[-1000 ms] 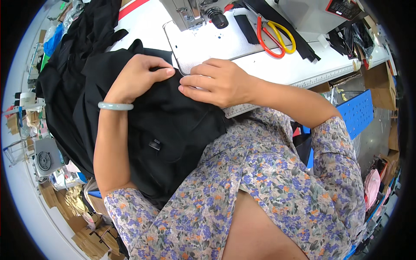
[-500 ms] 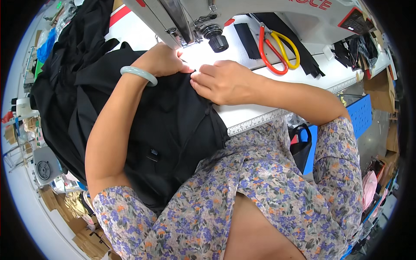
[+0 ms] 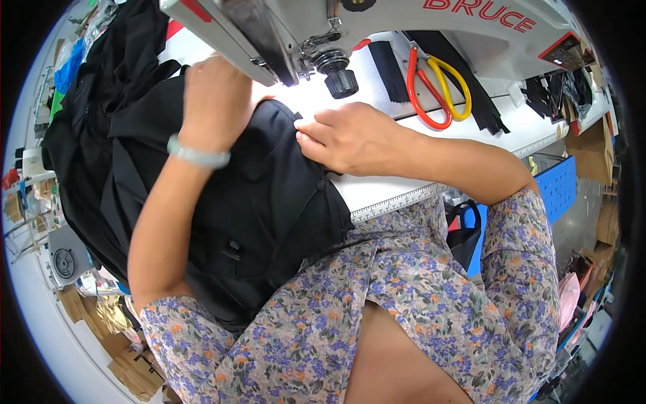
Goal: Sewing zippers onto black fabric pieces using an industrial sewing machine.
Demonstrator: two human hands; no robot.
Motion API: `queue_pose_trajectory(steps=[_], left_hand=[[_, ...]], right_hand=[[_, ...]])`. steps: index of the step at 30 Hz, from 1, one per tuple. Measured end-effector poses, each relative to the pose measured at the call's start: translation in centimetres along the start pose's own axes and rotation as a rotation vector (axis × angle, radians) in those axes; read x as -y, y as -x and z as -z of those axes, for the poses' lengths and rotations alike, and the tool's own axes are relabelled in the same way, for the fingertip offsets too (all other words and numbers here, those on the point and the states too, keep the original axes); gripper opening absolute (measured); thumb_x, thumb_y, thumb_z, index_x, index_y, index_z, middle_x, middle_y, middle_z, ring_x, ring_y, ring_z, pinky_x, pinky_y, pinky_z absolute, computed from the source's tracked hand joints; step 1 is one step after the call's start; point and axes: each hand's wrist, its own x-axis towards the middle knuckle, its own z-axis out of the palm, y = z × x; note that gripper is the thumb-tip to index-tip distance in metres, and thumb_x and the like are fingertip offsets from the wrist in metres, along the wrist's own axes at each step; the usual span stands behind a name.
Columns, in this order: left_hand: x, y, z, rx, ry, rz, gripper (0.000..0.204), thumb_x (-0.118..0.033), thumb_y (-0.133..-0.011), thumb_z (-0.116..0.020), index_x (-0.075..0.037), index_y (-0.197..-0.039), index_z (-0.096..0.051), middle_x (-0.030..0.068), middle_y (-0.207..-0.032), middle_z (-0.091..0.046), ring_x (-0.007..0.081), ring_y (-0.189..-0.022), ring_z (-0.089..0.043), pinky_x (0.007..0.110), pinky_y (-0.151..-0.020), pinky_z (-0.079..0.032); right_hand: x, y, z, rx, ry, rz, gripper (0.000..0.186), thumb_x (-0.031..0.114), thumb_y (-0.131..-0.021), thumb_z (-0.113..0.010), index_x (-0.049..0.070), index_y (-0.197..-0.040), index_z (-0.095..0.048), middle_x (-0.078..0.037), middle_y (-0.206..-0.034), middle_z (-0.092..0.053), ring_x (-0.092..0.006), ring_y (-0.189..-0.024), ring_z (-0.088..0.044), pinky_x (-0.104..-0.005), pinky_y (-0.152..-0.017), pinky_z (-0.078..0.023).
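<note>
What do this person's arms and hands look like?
The left hand and right hand are bare, without gloves. A pale bangle circles the left wrist; none shows on the right. The floral sleeves, purple, orange and grey-green on pale cloth, end near the elbows.

Straight to the left hand (image 3: 219,101), and it's a blur, fingertips out of sight; the bracelet (image 3: 198,153) at its wrist smears too. The sewing machine (image 3: 383,40) is cut off by the picture's upper edge, and under its head glare hides the needle! The right hand (image 3: 353,138) covers the bit of black garment (image 3: 262,195) it pinches, whose small tag (image 3: 231,250) is too tiny to read. The scissors (image 3: 412,81) show 2 handles, blades mostly behind the machine. Along the desk's (image 3: 367,190) front edge, the ruler (image 3: 397,204) dips behind the right forearm; below, floral clothing partly hides a black bag (image 3: 464,246).
</note>
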Motion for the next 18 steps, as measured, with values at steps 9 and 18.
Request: queue_pose_trajectory(steps=[9,18], left_hand=[[-4.2,5.7,-2.4,-0.272,0.488,0.046,0.017,-0.003,-0.076,-0.069,-0.009,-0.091,-0.067,0.0059,-0.093,-0.067,0.0248,-0.085,-0.065,0.033,-0.070,-0.053],[-1.6,3.0,-3.3,-0.257,0.550,-0.088,0.012,-0.009,-0.074,-0.072,-0.010,-0.086,-0.069,0.0062,-0.082,-0.065,0.0259,-0.074,-0.062,0.033,-0.066,-0.050]], right_hand=[[0.1,-0.2,0.1,0.003,-0.049,-0.027,0.028,0.012,-0.073,-0.059,-0.001,-0.098,-0.059,-0.011,-0.098,-0.063,-0.0189,-0.078,-0.060,-0.0302,-0.058,-0.051],[-0.3,0.2,-0.5,0.000,0.042,-0.184,0.034,0.010,-0.075,-0.058,0.006,-0.109,-0.058,-0.004,-0.105,-0.060,-0.0177,-0.091,-0.057,-0.0269,-0.052,-0.050]])
